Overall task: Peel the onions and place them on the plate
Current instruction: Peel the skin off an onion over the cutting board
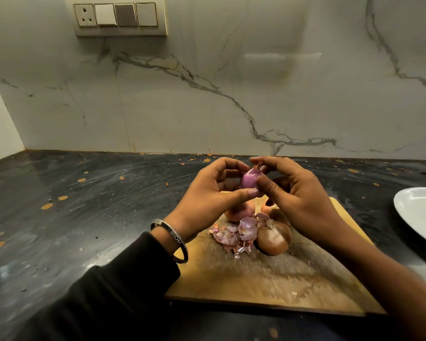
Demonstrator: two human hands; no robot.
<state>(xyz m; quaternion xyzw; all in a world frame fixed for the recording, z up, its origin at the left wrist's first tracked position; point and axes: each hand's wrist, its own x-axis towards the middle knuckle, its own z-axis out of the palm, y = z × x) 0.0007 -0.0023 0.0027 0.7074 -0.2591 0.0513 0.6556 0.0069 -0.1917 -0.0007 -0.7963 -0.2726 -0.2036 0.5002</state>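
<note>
Above the wooden cutting board [268, 276] the person holds a small purple onion [249, 180] in the air with both hands. The left hand [214, 193] curls round it, thumb under the bottom and fingertips at the far side. The right hand [295, 193] pinches it too — thumb against the near side, forefinger up at the dried tip. The onion looks mostly bare and shiny.

On the board, right under the hands, sit three unpeeled onions: a brown one [273, 238] nearest the person, another [239, 212] behind the left hand, a third [272, 212] half hidden by the right hand. A heap of purple skins [239, 233] lies on the board, touching the brown onion's left side.

Right of the board, apart from it, a white plate [413, 212] pokes in from the frame edge — what is on it is too small to tell. The board lies on a dark counter [84, 217].
</note>
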